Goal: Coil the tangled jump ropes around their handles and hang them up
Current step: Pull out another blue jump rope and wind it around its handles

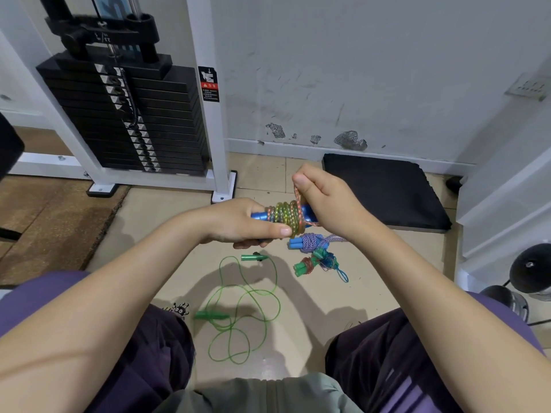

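Observation:
My left hand [243,222] grips the blue handles [262,216] of a multicoloured jump rope [286,217], which is wound in several turns around them. My right hand [325,198] pinches the free end of that rope just above the coil. On the floor below lie a coiled purple-and-white rope with light blue handles [307,242], a small coiled bundle with green handles [310,265], and a loose green rope [247,311] spread in loops, with its two green handles [253,257] lying apart.
A white-framed weight machine with a black weight stack [125,114] stands at the back left. A black foam pad [384,192] lies by the wall at the right. Dumbbells [530,272] sit at the far right. My knees frame the floor patch.

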Tool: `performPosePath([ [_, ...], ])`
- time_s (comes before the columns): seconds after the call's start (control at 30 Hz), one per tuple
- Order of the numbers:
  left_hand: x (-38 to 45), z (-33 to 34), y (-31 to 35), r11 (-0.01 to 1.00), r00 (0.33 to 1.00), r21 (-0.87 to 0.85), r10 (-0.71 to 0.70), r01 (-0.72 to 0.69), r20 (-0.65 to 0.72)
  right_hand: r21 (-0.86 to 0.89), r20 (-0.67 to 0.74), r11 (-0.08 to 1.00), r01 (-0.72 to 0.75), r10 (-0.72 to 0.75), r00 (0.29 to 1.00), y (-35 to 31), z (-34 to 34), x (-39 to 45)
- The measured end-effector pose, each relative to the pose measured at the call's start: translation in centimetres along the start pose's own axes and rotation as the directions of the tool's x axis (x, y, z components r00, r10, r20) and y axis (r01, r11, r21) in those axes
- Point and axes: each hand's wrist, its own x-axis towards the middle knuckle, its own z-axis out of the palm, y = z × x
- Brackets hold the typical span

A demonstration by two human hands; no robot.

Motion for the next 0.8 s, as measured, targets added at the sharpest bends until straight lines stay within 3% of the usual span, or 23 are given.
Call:
performPosePath([
  [0.1,0.0,0.1,-0.3,1.0,0.999,0.011,0.024,-0.024,0.045,-0.013,-0.014,1.0,0.023,-0.023,1.0,-0.2,0.3,0.1],
  [0.2,0.0,0.1,-0.5,0.999,0.999,-0.028,0.042,-0.042,-0.025,-0.022,-0.019,0.999,0.028,-0.029,0.999,-0.1,0.7,0.1],
  [0.33,-0.1,0.4,-0.2,0.967,0.996,-0.241,0.083,-0.085,-0.017,-0.012,-0.003,1.0,0.01,-0.01,1.0,-0.3,1.8,-0.2],
  [0.47,0.0,1.3,-0.4,0.967,0.998,-0.25,0.051,-0.042,0.029,0.069,0.047,0.997,-0.024,0.021,0.999,-1.0,2.2,-0.5],
  [0.63,-0.4,0.2,-0.6,0.966,0.993,-0.233,0.101,-0.113,-0.062,0.329,0.153,0.92,-0.213,0.171,0.973,-0.1,-0.1,-0.4],
  [0.8,-0.6,0.3,-0.5,0.968,0.983,-0.191,0.146,-0.165,-0.111,0.416,0.199,0.867,-0.275,0.208,0.958,1.0,-0.6,-0.2],
])
